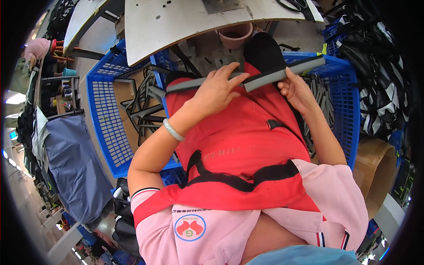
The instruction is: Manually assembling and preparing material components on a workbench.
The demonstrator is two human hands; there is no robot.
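Observation:
Across my lap, over a red apron (229, 119), lie two long grey-and-black strips. My right hand (298, 92) pinches one grey-and-black strip (304, 67) between thumb and fingers; it slants up to the right. The near end of that strip reaches the fingertips of my left hand (218, 87). That hand is spread palm down, fingers apart, over the inner end of the other grey strip (185, 85). Whether the left palm presses on this strip is hidden.
At my left, a blue crate (108, 128) holds dark angular frames (141, 108). Another blue crate (346, 101) at my right contains many grey strips (324, 99). Ahead stands a white table (185, 22) with scissors (293, 4); a pink bucket (236, 37) is beneath it.

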